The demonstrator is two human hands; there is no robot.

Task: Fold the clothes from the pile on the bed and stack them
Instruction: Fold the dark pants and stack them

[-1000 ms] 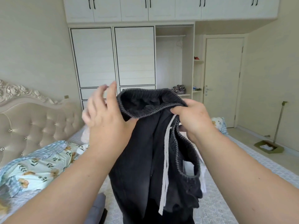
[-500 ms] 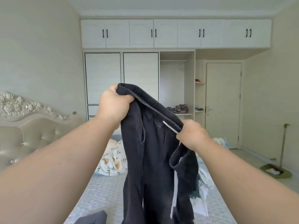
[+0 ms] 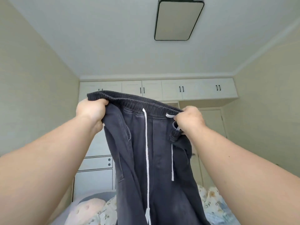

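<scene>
A pair of dark grey sweatpants [image 3: 155, 159] with a ribbed elastic waistband and white drawstrings hangs in front of me at chest height. My left hand [image 3: 90, 109] grips the left end of the waistband. My right hand [image 3: 189, 119] grips the right end, with one drawstring caught under its fingers. The waistband is stretched nearly flat between the two hands and the legs drop out of view at the bottom. The pile of clothes and any stack are hidden below the frame.
The bed shows only at the bottom, with a pink pillow [image 3: 84, 210] and floral bedding [image 3: 211, 203]. A white wardrobe [image 3: 95, 166] with upper cabinets [image 3: 178, 89] fills the far wall, and a door stands behind my right arm. A ceiling lamp [image 3: 178, 18] is overhead.
Both hands rose and spread apart, pulling the bunched waistband straight. The left hand, open a second ago, now grips the waistband. My view tilted upward toward the ceiling.
</scene>
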